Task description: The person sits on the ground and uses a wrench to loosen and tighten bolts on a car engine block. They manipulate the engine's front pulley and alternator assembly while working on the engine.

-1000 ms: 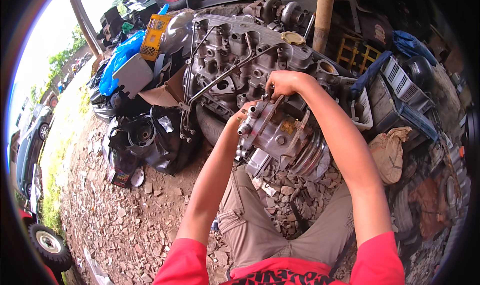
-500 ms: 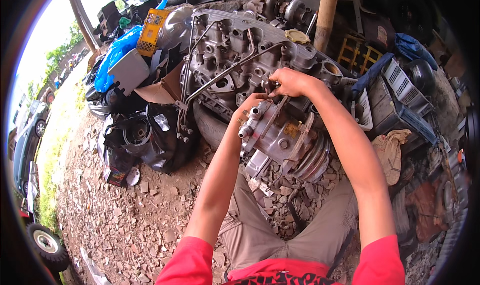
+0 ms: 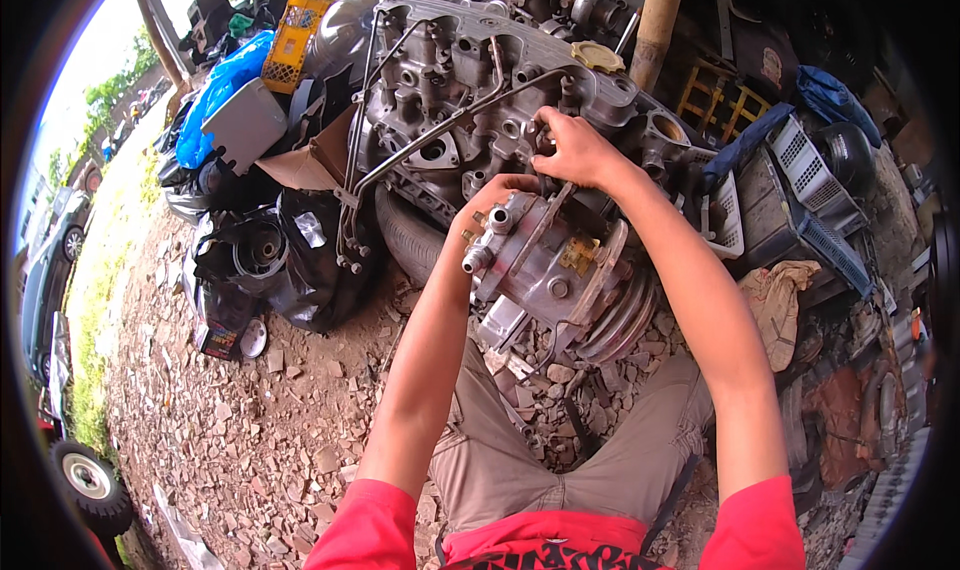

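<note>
A belt-driven compressor (image 3: 530, 270), grimy and metallic with a grooved pulley (image 3: 620, 320), sits in front of me against the engine (image 3: 440, 120). My left hand (image 3: 497, 192) reaches behind the compressor's top. Its fingers are bent and partly hidden, and what they hold is unclear. Just to the right and above, my right hand (image 3: 580, 152) has its thumb and forefinger curled around a small dark part at the engine's side, too small to name. Thin metal pipes (image 3: 430, 135) run across the engine to the left of my hands.
A black plastic bag (image 3: 310, 280) with a round metal part stands at left, near a cardboard piece (image 3: 315, 160) and a yellow crate (image 3: 295, 45). At right are a wooden post (image 3: 657, 30), grey crates (image 3: 765, 205) and a cloth glove (image 3: 778, 305). Broken rubble (image 3: 250, 420) covers the ground.
My right hand has lifted slightly and turned, its fingertips now farther from my left hand. The left hand stays behind the compressor. The whole view has shifted a little.
</note>
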Action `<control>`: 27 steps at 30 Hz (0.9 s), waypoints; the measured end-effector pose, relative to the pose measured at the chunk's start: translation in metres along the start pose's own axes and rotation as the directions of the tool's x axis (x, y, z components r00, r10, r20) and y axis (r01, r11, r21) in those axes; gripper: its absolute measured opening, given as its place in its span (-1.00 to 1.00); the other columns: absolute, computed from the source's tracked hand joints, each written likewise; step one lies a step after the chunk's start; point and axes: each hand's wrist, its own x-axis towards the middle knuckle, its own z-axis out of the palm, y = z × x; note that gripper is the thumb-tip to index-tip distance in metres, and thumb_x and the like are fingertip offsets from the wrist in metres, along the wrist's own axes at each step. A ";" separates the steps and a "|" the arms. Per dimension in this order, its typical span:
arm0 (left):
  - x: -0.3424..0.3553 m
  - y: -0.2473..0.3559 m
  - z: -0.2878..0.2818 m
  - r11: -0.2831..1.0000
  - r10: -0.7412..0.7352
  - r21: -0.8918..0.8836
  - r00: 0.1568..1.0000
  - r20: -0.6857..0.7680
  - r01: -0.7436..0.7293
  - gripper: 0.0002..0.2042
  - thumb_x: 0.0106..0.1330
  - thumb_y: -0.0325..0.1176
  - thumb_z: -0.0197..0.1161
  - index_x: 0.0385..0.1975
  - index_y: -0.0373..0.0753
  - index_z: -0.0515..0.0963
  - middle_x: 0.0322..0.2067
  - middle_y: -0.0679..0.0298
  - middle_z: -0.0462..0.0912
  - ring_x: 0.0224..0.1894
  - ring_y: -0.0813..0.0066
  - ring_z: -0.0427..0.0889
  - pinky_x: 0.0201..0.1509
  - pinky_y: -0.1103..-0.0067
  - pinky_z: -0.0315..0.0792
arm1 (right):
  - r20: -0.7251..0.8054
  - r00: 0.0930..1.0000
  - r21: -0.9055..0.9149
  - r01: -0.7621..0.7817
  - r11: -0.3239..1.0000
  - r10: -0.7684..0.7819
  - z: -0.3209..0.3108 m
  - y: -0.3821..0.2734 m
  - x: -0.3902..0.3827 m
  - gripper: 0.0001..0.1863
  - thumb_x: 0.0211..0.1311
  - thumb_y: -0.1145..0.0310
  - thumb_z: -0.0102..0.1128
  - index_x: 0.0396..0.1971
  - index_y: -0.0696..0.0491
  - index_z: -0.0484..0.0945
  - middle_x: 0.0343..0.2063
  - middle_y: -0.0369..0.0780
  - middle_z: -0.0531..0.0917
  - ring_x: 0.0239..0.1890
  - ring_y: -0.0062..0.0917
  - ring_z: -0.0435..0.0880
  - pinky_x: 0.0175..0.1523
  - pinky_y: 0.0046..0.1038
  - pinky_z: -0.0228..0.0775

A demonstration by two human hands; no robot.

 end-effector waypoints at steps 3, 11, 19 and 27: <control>-0.002 0.002 0.001 0.997 -0.002 0.072 1.000 -0.031 0.005 -0.77 0.15 -0.43 0.29 -0.23 -0.39 0.62 -0.35 0.28 0.67 -0.34 0.62 0.59 -0.24 0.61 0.47 | -0.003 1.000 0.076 0.000 0.997 0.000 -0.003 -0.004 -0.003 -0.44 -0.02 0.28 0.35 -0.02 0.18 0.38 -0.33 0.05 0.65 -0.23 -0.13 0.67 -0.11 -0.25 0.46; 0.002 0.003 -0.002 0.990 0.067 0.125 0.998 0.005 -0.067 -0.63 0.14 -0.37 0.43 -0.10 -0.40 0.53 -0.32 0.32 0.65 -0.29 0.67 0.55 -0.21 0.61 0.46 | -0.123 0.984 -0.111 0.116 0.987 -0.130 0.002 -0.002 0.002 -0.50 0.08 0.19 0.36 -0.02 0.09 0.43 -0.57 -0.01 0.62 -0.44 -0.09 0.64 -0.27 -0.24 0.45; 0.001 -0.007 -0.004 0.986 0.125 0.105 0.992 0.035 -0.128 -0.71 0.25 -0.29 0.35 -0.18 -0.38 0.57 -0.37 0.35 0.65 -0.32 0.69 0.54 -0.23 0.65 0.45 | -0.216 0.967 0.098 0.157 0.983 -0.133 -0.005 -0.006 -0.009 -0.69 0.17 0.30 0.31 -0.14 0.11 0.52 -0.51 -0.02 0.64 -0.47 -0.24 0.66 -0.30 -0.34 0.42; 0.007 -0.019 -0.003 0.981 0.156 0.112 0.987 0.035 -0.159 -0.69 0.24 -0.23 0.36 -0.23 -0.39 0.62 -0.40 0.34 0.66 -0.36 0.67 0.54 -0.22 0.64 0.46 | -0.308 0.947 0.235 0.163 0.958 -0.085 -0.032 -0.033 -0.020 -0.81 0.27 0.42 0.22 -0.15 0.15 0.54 -0.37 -0.20 0.70 -0.29 -0.66 0.67 -0.22 -0.54 0.47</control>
